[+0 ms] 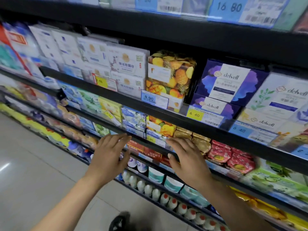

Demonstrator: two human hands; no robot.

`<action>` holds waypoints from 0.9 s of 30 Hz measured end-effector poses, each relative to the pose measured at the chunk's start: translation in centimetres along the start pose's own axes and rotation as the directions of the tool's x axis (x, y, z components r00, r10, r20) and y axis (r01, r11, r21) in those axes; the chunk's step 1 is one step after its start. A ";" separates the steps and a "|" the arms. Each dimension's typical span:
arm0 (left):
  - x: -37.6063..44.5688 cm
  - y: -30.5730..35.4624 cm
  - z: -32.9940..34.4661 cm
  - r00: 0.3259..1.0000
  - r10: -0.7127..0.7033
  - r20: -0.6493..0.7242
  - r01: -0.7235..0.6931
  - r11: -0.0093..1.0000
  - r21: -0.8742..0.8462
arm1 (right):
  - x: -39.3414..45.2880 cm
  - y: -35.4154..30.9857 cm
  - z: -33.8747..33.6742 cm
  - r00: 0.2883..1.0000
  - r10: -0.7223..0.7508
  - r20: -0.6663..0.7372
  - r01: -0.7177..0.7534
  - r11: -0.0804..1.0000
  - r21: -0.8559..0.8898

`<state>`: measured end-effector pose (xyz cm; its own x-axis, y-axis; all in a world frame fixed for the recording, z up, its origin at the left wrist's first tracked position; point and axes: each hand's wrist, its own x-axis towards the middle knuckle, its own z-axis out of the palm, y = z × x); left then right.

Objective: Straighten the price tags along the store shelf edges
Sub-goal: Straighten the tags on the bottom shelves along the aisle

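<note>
A small yellow price tag (150, 139) sits on the dark shelf edge (143, 142), between the two hands. The left hand (108, 157) is flat with straight fingers, tips touching the edge. The right hand (186, 157) is open too, fingers spread, reaching near the tag. Both arms stretch forward. White bottles (156, 194) stand below.
</note>
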<state>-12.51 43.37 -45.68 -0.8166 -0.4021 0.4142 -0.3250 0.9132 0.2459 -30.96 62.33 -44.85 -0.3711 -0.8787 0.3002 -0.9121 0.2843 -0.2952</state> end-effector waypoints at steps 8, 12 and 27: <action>0.9 -11.8 0.5 0.992 -0.007 0.128 0.009 1.000 -0.018 | 6.2 -4.8 5.1 0.998 0.045 -0.043 -0.046 0.999 -0.023; 2.2 -17.6 0.5 0.982 0.046 0.181 -0.046 0.999 -0.007 | 8.6 -7.6 8.3 0.993 0.101 -0.061 -0.103 0.994 -0.029; 3.6 -28.9 3.3 0.918 0.207 0.337 -0.228 0.973 0.025 | 15.3 -14.1 15.5 0.963 0.235 -0.130 -0.248 0.964 -0.097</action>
<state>-7.67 15.70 -54.20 -0.9781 -0.1580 0.1356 -0.1417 0.9822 0.1231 -21.06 38.94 -50.12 -0.5943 -0.7300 0.3376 -0.8040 0.5293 -0.2709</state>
